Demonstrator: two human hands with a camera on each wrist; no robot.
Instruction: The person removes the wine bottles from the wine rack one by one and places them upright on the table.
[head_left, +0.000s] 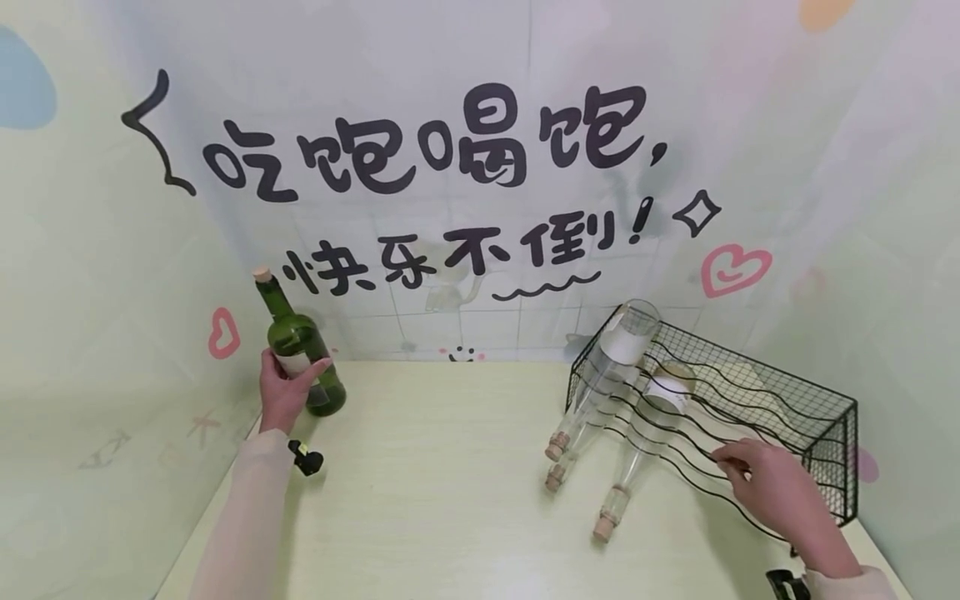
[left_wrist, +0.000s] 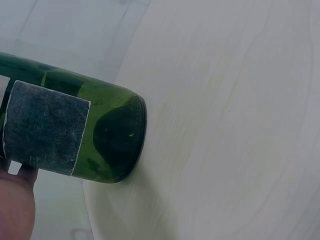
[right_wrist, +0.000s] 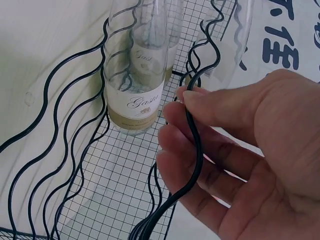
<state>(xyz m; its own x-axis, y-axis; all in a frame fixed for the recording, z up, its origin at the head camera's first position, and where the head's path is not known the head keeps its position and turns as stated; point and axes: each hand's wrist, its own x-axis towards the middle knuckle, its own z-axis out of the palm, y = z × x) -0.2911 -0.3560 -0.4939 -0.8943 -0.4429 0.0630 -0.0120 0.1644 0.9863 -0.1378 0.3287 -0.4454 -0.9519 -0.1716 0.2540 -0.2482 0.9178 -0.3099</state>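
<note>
At the left, my left hand (head_left: 288,392) grips a green glass wine bottle (head_left: 303,333) around its body. A cork (head_left: 262,274) closes its neck, and pale and dark labels show. The bottle's base (left_wrist: 122,140) is at the pale tabletop; whether it touches, I cannot tell. On the right, my right hand (head_left: 780,483) pinches a wavy wire (right_wrist: 196,150) of a black wire wine rack (head_left: 832,450) between thumb and fingers. Clear corked bottles lie in the rack's left part: an upper one (head_left: 626,343), one below it (head_left: 567,463), and another (head_left: 652,425) beside them.
A pale wooden table (head_left: 435,467) spans the space between the hands. Behind it hangs a printed backdrop (head_left: 465,50) with large dark characters. Bottle necks, one ending in a cork (head_left: 603,528), stick out from the rack's front over the table.
</note>
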